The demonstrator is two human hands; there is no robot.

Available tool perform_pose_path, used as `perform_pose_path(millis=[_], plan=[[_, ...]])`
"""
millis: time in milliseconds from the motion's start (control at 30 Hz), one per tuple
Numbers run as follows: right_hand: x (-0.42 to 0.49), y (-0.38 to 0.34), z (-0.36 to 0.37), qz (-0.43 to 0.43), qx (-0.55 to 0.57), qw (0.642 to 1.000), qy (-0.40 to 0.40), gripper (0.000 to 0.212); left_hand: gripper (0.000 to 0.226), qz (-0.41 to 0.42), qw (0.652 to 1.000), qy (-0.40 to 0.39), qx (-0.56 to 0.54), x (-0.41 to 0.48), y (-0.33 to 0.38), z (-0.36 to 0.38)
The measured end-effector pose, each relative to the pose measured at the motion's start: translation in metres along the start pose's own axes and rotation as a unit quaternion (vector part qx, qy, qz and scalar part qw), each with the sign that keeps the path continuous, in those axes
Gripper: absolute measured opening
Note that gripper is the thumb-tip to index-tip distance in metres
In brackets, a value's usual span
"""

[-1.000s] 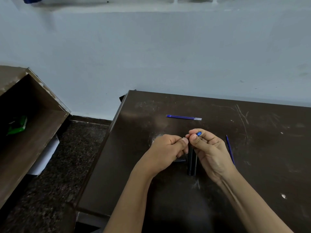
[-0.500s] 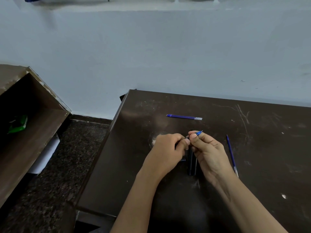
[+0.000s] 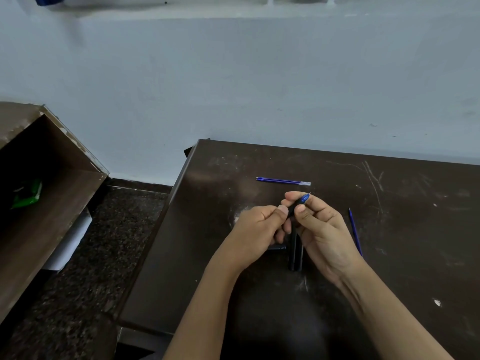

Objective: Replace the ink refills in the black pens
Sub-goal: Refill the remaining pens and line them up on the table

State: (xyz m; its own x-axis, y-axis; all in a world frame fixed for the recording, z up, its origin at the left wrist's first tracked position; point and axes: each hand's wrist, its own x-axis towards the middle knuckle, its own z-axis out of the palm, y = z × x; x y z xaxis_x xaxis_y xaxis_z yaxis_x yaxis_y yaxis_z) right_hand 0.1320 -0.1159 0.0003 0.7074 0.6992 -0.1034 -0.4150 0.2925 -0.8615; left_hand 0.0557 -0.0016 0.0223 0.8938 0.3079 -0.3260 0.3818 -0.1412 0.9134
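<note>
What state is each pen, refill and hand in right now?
Blue-tipped black pen, lifted, held at both ends.
Left hand, pinching the pen's lower part.
Right hand, pinching the pen near its tip.
Far blue ink refill, lying loose on the dark brown table.
Right-side blue ink refill, lying loose on the table.
Two black pens, lying side by side beneath the hands.

Dark brown table point(image 3: 415, 255) up front, its top scuffed and scratched, with a white fleck point(image 3: 437, 302) near the right side. Behind it is a pale wall point(image 3: 233, 87), a ledge point(image 3: 181, 13) running along the top. Down left, speckled dark floor point(image 3: 91, 268). Far left, an open wooden cabinet point(image 3: 52, 216) with something green point(image 3: 27, 194) lying inside and a white sheet point(image 3: 70, 242) just below it.
</note>
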Motion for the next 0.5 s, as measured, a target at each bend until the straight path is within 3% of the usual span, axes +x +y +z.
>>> perform_pose_path(millis=[100, 233, 333, 500], plan=[[0.0009, -0.0010, 0.0019, 0.001, -0.018, 0.999, 0.030, 0.042, 0.038, 0.023, 1.000, 0.003, 0.018, -0.0002, -0.0018, 0.0038], [0.0017, -0.0024, -0.0025, 0.010, 0.002, 0.999, 0.050, 0.032, 0.032, 0.027, 0.999, 0.012, 0.032, 0.0007, -0.0034, 0.0038], [0.0026, -0.0024, -0.0053, 0.023, 0.028, 0.998, 0.045, 0.037, 0.031, 0.036, 0.998, 0.021, 0.051, 0.0012, -0.0042, 0.0031], [0.0003, 0.0014, -0.0050, 0.024, -0.072, 0.994, 0.078, 0.030, 0.029, 0.046, 0.996, 0.027, 0.065, 0.0006, -0.0033, 0.0028]])
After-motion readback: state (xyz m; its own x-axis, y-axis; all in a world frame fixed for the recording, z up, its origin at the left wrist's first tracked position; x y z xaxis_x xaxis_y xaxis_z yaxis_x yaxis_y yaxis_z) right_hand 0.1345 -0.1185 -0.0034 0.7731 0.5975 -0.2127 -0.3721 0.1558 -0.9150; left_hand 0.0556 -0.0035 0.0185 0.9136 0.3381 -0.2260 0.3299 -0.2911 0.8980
